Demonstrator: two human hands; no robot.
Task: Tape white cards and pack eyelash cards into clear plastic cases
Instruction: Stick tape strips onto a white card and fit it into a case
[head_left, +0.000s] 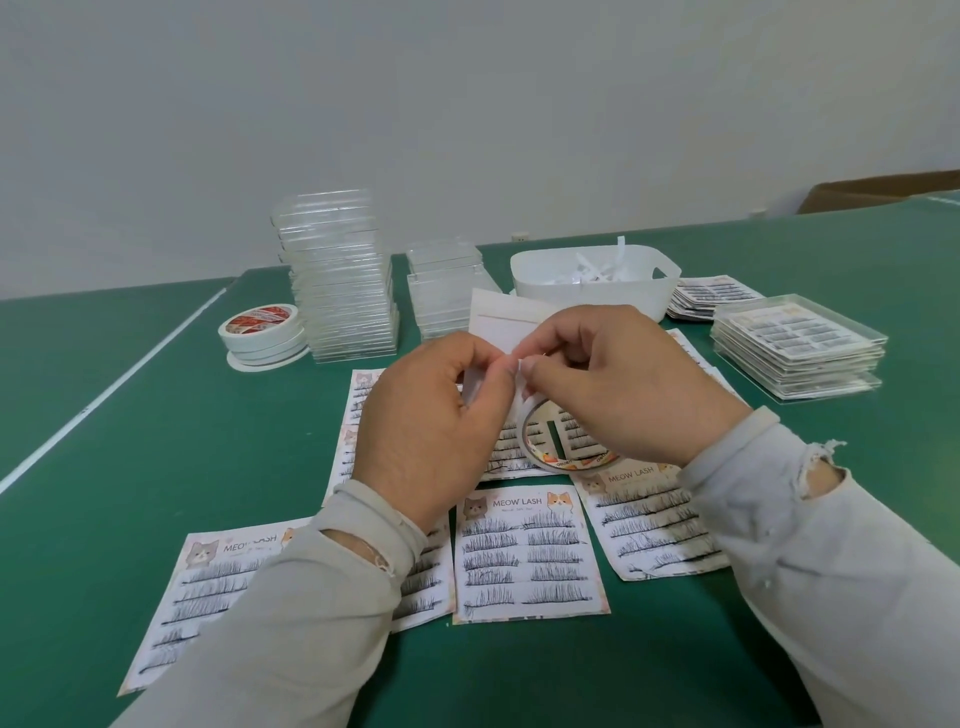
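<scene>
Fingers of left hand (436, 415) and right hand (613, 384) pinch tape from roll (550, 447); below them, eyelash cards (524, 551) read "MEOW LASH".

Green table, plain wall, a basket of scraps.

Looked down on a green table (156, 467) crossed by a thin white line (104, 395), slanting from the near left edge toward the far side. Found a white basket (592, 296) upright at the far middle of that table, with a handle slot in its right wall, and filled with a loose heap of white paper strips (587, 273), one curling above the rim. Met a pale, bare wall (467, 104) behind the table, with a small white socket (519, 236) low on it, just above the table's far edge. Caught a brown cardboard box (878, 192) at the far right, cut off by the frame edge.
</scene>
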